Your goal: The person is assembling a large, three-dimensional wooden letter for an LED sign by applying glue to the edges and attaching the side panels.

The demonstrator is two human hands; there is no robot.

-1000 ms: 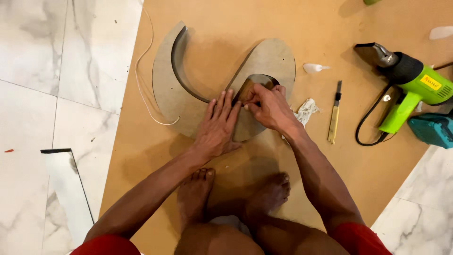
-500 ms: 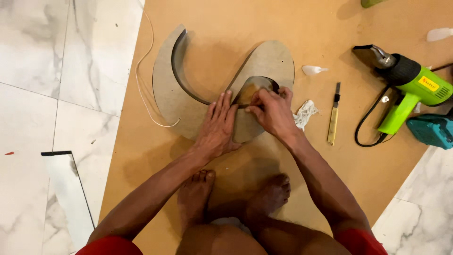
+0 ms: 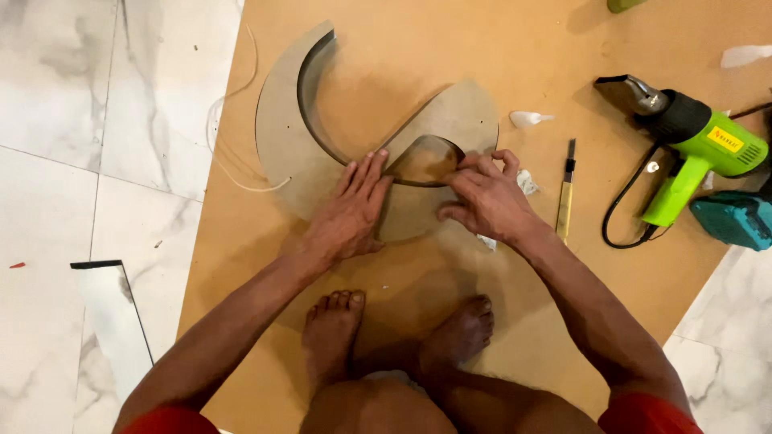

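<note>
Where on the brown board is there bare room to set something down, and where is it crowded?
Bare patches: the board above the curved cutout piece, and the strip between the left hand and the board's left edge. Crowded: right of the right hand, with utility knife, green heat gun, its cord and scraps.

Open board [image 3: 498,40] is left at upper centre of the frame, and a bare strip along the lower right edge. Passage to the right is blocked by the utility knife [image 3: 566,193], the green heat gun [image 3: 696,149] with its black cord [image 3: 623,213], and a teal case [image 3: 736,219]. Lower centre is occupied by two bare feet [image 3: 334,329].
</note>
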